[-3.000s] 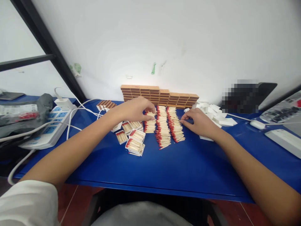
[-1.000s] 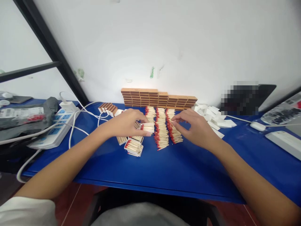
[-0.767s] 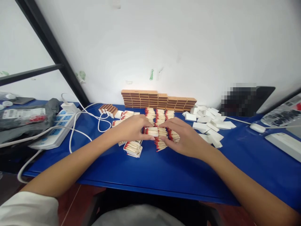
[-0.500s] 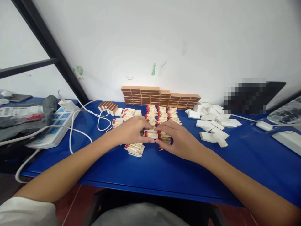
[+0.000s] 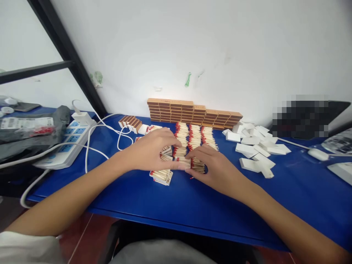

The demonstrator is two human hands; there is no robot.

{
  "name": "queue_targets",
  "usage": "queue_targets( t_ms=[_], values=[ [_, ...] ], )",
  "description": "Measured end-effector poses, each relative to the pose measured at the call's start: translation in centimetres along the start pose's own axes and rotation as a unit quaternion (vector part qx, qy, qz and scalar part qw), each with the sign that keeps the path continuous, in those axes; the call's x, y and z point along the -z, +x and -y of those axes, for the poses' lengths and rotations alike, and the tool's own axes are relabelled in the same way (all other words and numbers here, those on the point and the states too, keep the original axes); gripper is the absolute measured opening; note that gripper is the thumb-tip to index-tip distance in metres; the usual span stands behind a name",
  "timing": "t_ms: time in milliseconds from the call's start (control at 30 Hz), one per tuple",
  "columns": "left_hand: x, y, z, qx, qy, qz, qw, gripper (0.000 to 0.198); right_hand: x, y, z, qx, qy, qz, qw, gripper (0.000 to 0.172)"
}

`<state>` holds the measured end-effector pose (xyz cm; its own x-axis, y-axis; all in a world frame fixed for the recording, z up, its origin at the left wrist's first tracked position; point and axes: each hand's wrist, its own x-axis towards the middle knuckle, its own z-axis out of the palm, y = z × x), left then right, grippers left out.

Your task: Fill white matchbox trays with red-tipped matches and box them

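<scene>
Blue tabletop (image 5: 176,205) spreads beneath my hands, with stacked matchboxes (image 5: 170,112) beyond them. My right hand (image 5: 217,170) pinches the right end of a match tray (image 5: 182,161), which sits between my hands, filled, red heads toward the left one. My left hand (image 5: 152,152) is spread, thumb at the tray's near edge, forefinger lifted clear. Loose matches (image 5: 195,136) lie in rows just beyond; other filled trays (image 5: 162,176) sit beside my left hand, white boxes (image 5: 247,150) outside my right. I'd judge I'm settling matches in the tray; next calls for a level, gentle grip.
</scene>
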<state>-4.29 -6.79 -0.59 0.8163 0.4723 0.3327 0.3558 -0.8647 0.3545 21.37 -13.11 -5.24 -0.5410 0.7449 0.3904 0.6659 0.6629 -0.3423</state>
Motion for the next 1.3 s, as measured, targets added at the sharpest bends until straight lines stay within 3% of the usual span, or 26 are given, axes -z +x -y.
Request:
queue_targets(
  t_ms=[200,367,467,567,967,1033,1167,1300],
  values=[
    [-0.9,-2.7,0.2,-0.024,-0.008,0.007,1.0,0.088,-1.1,0.4,0.9,0.016,-0.061,0.032,0.998,0.017],
    [-1.7,-3.3,1.3,-0.025,0.012,0.003,1.0,0.101,-1.6,1.1,1.3,0.019,-0.061,0.028,0.998,0.024],
    [-1.8,-3.3,1.6,-0.021,0.007,0.004,1.0,0.107,-1.9,1.5,1.5,0.028,-0.053,0.031,0.998,0.019],
    [-2.0,-3.4,1.6,-0.029,-0.002,0.001,1.0,0.109,-1.7,1.8,1.5,0.032,-0.045,0.046,0.997,0.014],
    [-2.1,-3.3,1.3,-0.041,-0.018,-0.013,0.999,0.106,-1.2,2.5,0.1,0.02,-0.009,0.069,0.997,0.027],
    [-2.2,-3.3,1.2,-0.042,-0.02,-0.014,0.999,0.106,-1.3,2.8,-0.4,0.017,-0.003,0.063,0.998,0.026],
    [-2.2,-3.3,1.1,-0.036,-0.023,-0.02,0.999,0.106,-1.5,3.3,-1.1,0.006,-0.002,0.035,0.999,0.006],
    [-2.3,-3.2,1.2,-0.036,-0.036,-0.02,0.998,0.104,-1.7,3.6,-1.5,0.002,-0.003,-0.026,1.0,0.013]
  ],
)
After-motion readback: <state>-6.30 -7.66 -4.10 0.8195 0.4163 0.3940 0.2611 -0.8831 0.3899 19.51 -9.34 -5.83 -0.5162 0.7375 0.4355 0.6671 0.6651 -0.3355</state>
